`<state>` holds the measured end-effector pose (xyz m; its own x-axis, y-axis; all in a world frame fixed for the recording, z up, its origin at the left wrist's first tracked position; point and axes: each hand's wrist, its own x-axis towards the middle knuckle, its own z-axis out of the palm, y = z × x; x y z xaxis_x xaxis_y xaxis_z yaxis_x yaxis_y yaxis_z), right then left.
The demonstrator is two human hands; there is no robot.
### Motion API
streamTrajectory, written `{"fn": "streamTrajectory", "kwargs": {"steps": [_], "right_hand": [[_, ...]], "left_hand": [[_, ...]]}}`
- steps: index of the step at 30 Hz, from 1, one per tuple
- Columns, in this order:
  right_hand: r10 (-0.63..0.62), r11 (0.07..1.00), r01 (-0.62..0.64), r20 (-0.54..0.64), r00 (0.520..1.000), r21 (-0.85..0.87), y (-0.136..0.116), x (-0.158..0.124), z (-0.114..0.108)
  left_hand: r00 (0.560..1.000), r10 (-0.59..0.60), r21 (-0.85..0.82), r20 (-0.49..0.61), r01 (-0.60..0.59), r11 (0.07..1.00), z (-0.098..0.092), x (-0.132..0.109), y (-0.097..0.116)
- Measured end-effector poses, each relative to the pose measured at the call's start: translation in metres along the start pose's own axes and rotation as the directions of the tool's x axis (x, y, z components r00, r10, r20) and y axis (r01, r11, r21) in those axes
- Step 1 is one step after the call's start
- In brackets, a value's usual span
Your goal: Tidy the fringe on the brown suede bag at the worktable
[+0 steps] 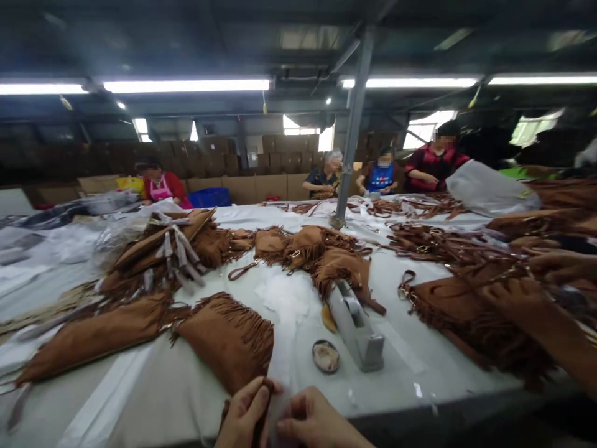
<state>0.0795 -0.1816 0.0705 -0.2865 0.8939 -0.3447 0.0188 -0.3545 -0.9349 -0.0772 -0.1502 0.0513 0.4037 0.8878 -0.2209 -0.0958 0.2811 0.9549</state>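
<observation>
At the table's near edge, my left hand (246,413) is closed on a brown suede strap (262,415), which runs down between the fingers. Just beside it, my right hand (318,420) pinches a thin whitish translucent sheet (278,407) that hangs between both hands. A fringed brown suede bag (228,339) lies directly beyond my left hand, joined at a clasp to another brown bag (105,333). Ahead of my right hand stand a grey tape dispenser (358,330) and a small round dish (326,356) with pale contents.
White tissue sheets (285,292) lie mid-table, with piled fringed bags (308,242) behind. A metal post (355,124) rises from the table. At right, a co-worker's hands (517,305) rest on a fringed bag (448,298). Several people work along the far side.
</observation>
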Motion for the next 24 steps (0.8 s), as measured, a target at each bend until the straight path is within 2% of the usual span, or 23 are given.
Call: {"fn": "streamTrajectory", "kwargs": {"steps": [3,5,8,10,12,14,16,20,24], "right_hand": [[0.046,0.998,-0.051,-0.094,0.994,-0.042,-0.003,0.001,0.004],[0.034,0.999,-0.036,-0.049,0.998,-0.026,-0.001,0.002,0.004],[-0.042,0.999,0.039,0.082,0.996,0.035,0.006,0.004,0.004],[-0.069,0.992,0.059,0.091,0.993,0.107,0.01,0.006,0.003],[-0.039,0.966,0.027,0.043,0.998,0.256,0.011,0.009,0.003],[0.017,0.897,0.007,-0.05,0.999,0.442,0.007,0.013,0.001],[0.039,0.82,0.073,-0.182,0.982,0.568,0.002,0.016,0.0],[0.003,0.781,0.21,-0.34,0.94,0.589,-0.007,0.022,0.002],[-0.013,0.781,0.213,-0.326,0.945,0.587,-0.009,0.026,0.011]], "left_hand": [[0.998,0.041,-0.033,0.04,-0.04,0.999,-0.001,0.005,-0.002],[0.999,0.034,-0.045,0.019,-0.033,0.998,0.0,0.004,0.002],[1.0,0.017,-0.07,0.007,-0.016,0.997,0.001,0.003,0.01],[1.0,0.024,-0.072,-0.008,-0.024,0.997,0.001,0.003,0.015],[0.999,0.041,-0.056,-0.007,-0.041,0.998,0.0,0.003,0.016],[0.998,0.06,-0.013,-0.027,-0.06,0.998,-0.002,0.002,0.014],[0.996,0.071,0.025,-0.058,-0.07,0.997,-0.005,0.001,0.009],[0.994,0.094,0.093,-0.064,-0.087,0.992,-0.009,-0.001,-0.007],[0.982,0.174,0.234,-0.079,-0.152,0.96,-0.008,-0.001,-0.014]]}}
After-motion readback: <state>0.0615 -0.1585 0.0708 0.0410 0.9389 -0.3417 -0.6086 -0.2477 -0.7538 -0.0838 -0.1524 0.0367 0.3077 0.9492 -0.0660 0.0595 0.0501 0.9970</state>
